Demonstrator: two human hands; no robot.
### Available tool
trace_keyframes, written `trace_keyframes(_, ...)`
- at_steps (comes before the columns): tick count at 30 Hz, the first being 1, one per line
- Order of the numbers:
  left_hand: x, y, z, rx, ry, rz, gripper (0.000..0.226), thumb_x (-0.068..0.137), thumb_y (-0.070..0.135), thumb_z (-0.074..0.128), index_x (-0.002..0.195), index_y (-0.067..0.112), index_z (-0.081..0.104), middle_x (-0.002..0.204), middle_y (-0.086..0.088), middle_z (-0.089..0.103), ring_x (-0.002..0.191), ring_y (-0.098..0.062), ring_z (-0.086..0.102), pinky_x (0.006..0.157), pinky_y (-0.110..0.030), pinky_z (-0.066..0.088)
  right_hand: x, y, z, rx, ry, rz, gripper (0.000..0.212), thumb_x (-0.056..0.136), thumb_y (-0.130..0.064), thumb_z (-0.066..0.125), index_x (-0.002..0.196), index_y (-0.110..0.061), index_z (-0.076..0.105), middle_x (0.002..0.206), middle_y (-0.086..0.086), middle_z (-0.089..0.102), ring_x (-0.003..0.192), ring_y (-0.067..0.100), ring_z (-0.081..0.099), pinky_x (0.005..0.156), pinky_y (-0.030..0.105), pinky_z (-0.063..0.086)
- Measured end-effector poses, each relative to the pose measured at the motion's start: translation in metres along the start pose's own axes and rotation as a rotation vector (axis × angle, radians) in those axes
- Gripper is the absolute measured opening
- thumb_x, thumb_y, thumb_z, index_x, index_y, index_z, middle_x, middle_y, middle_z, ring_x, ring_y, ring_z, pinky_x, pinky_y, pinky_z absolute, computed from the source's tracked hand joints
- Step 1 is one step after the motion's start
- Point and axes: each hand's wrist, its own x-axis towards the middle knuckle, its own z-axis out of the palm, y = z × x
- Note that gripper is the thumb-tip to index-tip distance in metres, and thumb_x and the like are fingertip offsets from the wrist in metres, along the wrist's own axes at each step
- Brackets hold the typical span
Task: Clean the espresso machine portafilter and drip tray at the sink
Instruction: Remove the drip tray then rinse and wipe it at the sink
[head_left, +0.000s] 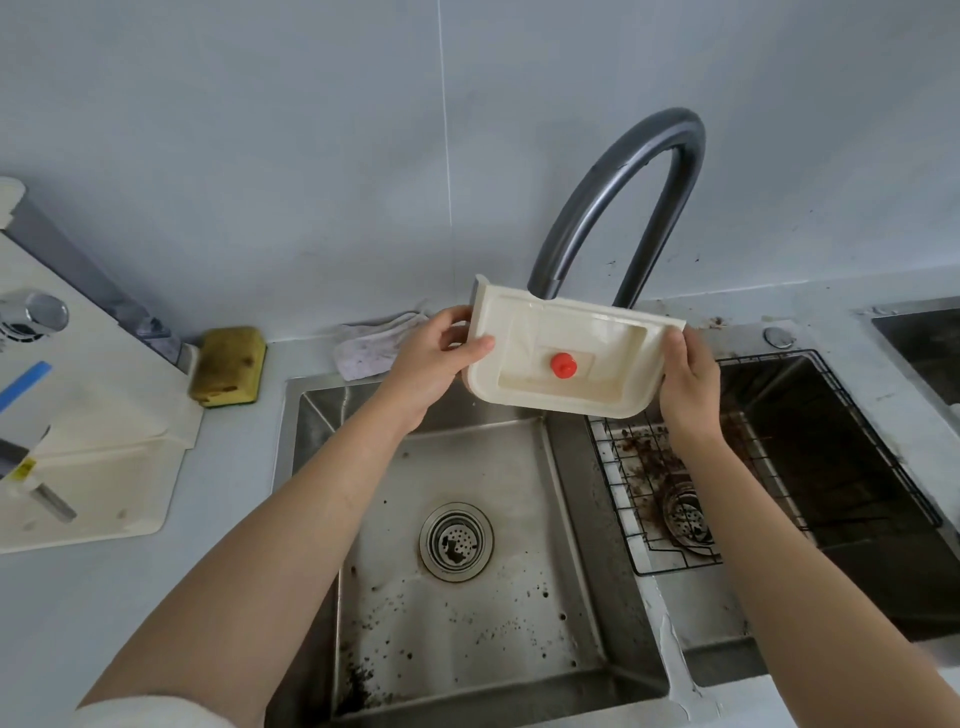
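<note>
I hold the cream plastic drip tray above the sink's back edge, under the faucet. Its long axis runs between my hands: left hand clasps one short end, right hand the other. Smooth, glossy, round-cornered, a red float knob at centre, tilted toward me.

Kitchen sink area, seen from above — a steel double sink set into a pale counter, arched faucet against a plain wall. A sponge, rag and coffee-ground spatter in both basins indicate a coffee-preparation setting — home or café cannot be told.
</note>
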Motion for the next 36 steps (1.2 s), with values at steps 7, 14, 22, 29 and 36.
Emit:
trace_keyframes(7, -0.005, 0.012, -0.001, 0.083, 0.048, 0.044, 0.026, 0.082, 0.02, 0.067, 0.104, 0.027, 0.057, 0.104, 0.003, 0.065, 0.102, -0.02, 0.062, 0.092, -0.042, 0.051, -0.001, 0.007, 0.007, -0.001, -0.029, 0.089, 0.025, 0.099, -0.029, 0.033, 0.09, -0.024, 0.056, 0.075, -0.012, 0.054, 0.067, -0.002, 0.05, 0.062, 0.018, 0.041)
trace_keyframes(14, -0.009, 0.016, -0.012, 0.103, 0.078, 0.051, 0.03, 0.081, 0.02, 0.067, 0.11, 0.019, 0.058, 0.104, -0.004, 0.066, 0.098, -0.022, 0.064, 0.089, -0.042, 0.052, -0.006, 0.007, 0.017, 0.0, -0.066, 0.103, 0.029, 0.099, -0.029, 0.033, 0.084, -0.025, 0.057, 0.073, -0.009, 0.055, 0.066, 0.002, 0.05, 0.062, 0.017, 0.042)
trace_keyframes(22, -0.014, 0.015, -0.031, 0.083, 0.092, 0.05, 0.026, 0.083, 0.019, 0.065, 0.107, 0.023, 0.056, 0.098, 0.006, 0.066, 0.09, -0.011, 0.065, 0.07, -0.024, 0.055, 0.0, -0.002, 0.031, -0.017, -0.121, 0.069, 0.028, 0.098, -0.029, 0.033, 0.096, -0.022, 0.06, 0.079, -0.011, 0.059, 0.074, 0.003, 0.054, 0.067, 0.021, 0.043)
trace_keyframes(29, -0.02, 0.02, -0.046, 0.046, 0.134, 0.057, 0.02, 0.083, 0.017, 0.065, 0.093, 0.032, 0.058, 0.095, 0.007, 0.067, 0.085, -0.008, 0.066, 0.057, -0.014, 0.053, 0.007, -0.009, 0.047, -0.025, -0.198, 0.092, 0.031, 0.098, -0.03, 0.034, 0.09, -0.013, 0.058, 0.082, 0.002, 0.054, 0.078, 0.015, 0.05, 0.073, 0.03, 0.042)
trace_keyframes(36, -0.025, 0.022, -0.058, 0.067, 0.17, 0.104, 0.025, 0.081, 0.015, 0.067, 0.092, 0.036, 0.059, 0.094, 0.008, 0.067, 0.087, -0.01, 0.066, 0.065, -0.019, 0.054, 0.009, -0.017, 0.059, -0.004, -0.245, 0.058, 0.031, 0.098, -0.027, 0.034, 0.093, -0.01, 0.059, 0.078, -0.001, 0.052, 0.074, 0.012, 0.049, 0.073, 0.028, 0.043)
